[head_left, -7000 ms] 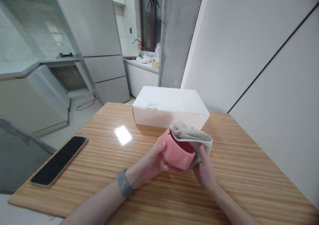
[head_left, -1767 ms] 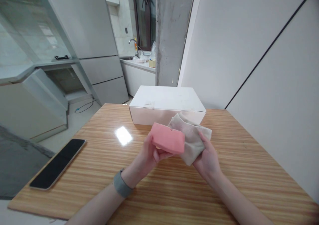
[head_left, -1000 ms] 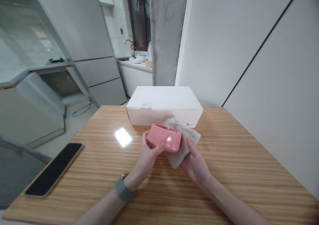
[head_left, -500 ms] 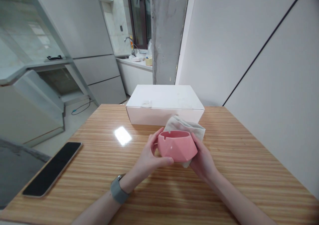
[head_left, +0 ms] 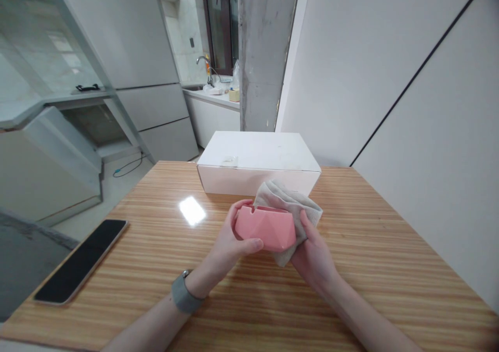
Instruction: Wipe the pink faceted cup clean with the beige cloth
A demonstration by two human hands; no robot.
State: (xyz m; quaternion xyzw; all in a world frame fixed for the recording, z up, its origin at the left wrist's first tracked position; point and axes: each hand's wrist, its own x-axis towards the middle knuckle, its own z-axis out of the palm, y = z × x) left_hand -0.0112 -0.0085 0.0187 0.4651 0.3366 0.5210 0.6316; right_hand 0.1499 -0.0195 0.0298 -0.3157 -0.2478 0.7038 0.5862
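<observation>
Phone [head_left: 80,261] first, far left on the wooden table [head_left: 390,269]: a dark slab lying flat, screen black, nothing to read on it. Moving right, a grey band [head_left: 182,294] wraps the left wrist. Left hand [head_left: 230,240] is curled around the near-left side of the pink dish [head_left: 265,227], thumb along its lower edge, fingers round the far side. That dish is a faceted, glossy pink piece with angular panels and a small notch in its rim, held just above the table at centre; from this angle its inside is hidden, so what it holds cannot be told. Behind it stands the white box [head_left: 257,162], lid closed, contents unseen, with a small pale sticker on top too small to read. Right of the dish, the beige cloth [head_left: 292,209] bunches against the dish's right side and over its back rim. Right hand [head_left: 312,253] is closed on that cloth, pressing it to the dish from the right.
</observation>
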